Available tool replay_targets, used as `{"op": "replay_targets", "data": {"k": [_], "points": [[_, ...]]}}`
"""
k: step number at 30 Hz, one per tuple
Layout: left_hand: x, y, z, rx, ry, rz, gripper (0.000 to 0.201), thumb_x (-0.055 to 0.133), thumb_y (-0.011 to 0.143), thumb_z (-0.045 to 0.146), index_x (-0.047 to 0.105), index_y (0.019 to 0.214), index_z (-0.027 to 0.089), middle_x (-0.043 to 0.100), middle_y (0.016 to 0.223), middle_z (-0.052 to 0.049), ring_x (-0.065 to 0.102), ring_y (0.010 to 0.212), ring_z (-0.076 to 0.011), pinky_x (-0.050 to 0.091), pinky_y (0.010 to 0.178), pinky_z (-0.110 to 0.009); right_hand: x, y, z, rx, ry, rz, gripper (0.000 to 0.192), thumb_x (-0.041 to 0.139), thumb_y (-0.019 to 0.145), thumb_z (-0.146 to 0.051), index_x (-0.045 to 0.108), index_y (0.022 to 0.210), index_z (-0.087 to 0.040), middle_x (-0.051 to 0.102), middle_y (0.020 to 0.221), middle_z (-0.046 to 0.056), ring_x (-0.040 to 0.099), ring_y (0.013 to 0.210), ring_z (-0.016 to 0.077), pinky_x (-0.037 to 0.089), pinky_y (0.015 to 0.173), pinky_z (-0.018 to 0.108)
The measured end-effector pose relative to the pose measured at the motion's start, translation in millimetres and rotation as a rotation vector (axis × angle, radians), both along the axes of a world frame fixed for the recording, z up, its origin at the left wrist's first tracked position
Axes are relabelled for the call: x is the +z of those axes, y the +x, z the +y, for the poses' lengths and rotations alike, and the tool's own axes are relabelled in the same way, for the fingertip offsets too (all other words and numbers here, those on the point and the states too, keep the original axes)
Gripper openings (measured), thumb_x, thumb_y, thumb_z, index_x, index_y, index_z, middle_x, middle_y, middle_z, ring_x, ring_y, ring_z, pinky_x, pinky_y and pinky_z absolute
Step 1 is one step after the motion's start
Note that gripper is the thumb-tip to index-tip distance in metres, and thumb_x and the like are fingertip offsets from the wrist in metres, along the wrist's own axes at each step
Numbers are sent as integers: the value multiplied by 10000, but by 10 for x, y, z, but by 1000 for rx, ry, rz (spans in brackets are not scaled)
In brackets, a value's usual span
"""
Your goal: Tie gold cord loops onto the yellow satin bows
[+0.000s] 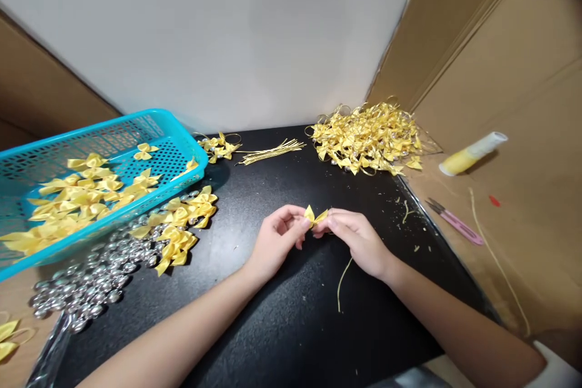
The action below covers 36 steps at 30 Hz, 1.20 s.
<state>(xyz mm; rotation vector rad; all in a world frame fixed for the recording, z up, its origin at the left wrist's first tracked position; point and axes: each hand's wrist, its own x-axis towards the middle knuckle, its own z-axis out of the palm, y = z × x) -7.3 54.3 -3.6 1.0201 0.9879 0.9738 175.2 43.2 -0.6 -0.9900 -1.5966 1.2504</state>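
Over the middle of the black table (273,327), a small yellow ribbon bow (311,216) is pinched between both hands. My left hand (280,237) is closed on the bow's left side with thumb and fingertips. On its right side, my right hand (357,239) has thumb and fingers pressed together at the bow. A thin yellow cord (342,285) hangs down from beneath my right hand toward the tabletop. The fingers partly cover the bow, so its centre is hard to make out.
At left, a turquoise basket (182,136) holds yellow bows; silver bells (104,273) and more bows (177,242) lie beside it. Cut cords (273,150) lie at the back, near a heap of finished bows (364,136). Pink-handled snips (459,225) and a tube (473,154) are at right.
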Motion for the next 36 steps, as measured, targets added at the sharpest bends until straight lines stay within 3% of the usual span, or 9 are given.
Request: {"op": "replay_targets", "data": {"k": [8,13,16,20,27,33,36], "points": [[-61,-49,-7,-94,0,-16,207,750,790,346,696,811,147,634,592,19,539,533,-72,469,565,-186,8,33,-64,-54,216,-118,339,432,1010,-243,709,837,-155,700,801,63,652,768,143,522,728,275],[-85,-114,36,-285,-46,-255,184,766,768,308,710,847,151,668,756,-22,605,645,-114,523,581,-222,46,108,-56,26,688,-334,221,449,973,-132,670,976,-131,720,926,114,655,867,178,536,778,346],[-79,-137,55,-355,-115,-304,225,747,784,351,675,808,140,659,782,-32,620,639,-128,537,557,-243,63,132,-53,95,830,-437,180,475,961,-125,655,955,-123,719,924,124,635,857,185,537,763,358],[-42,-154,77,-446,-125,-218,193,756,801,258,606,849,146,613,698,15,573,592,-78,498,554,-187,73,133,-67,116,894,-485,170,483,950,-105,653,936,-105,723,936,136,633,874,188,555,789,359],[18,-182,99,-599,-161,-223,254,753,812,221,520,899,167,640,747,12,597,661,-84,491,611,-193,62,151,-78,127,921,-519,201,465,954,-101,665,948,-125,720,979,121,652,978,189,562,857,353],[10,-160,87,-581,-164,-259,251,761,801,196,520,865,166,631,701,37,591,626,-65,467,599,-176,70,120,-92,111,909,-486,174,485,944,-106,653,984,-120,713,990,122,647,974,201,555,854,359],[-17,-158,96,-494,-162,-241,278,785,774,197,521,859,172,678,719,17,598,589,-64,445,533,-155,102,147,-100,12,848,-451,201,450,951,-134,624,852,-154,683,878,103,621,851,197,537,783,366]]}}
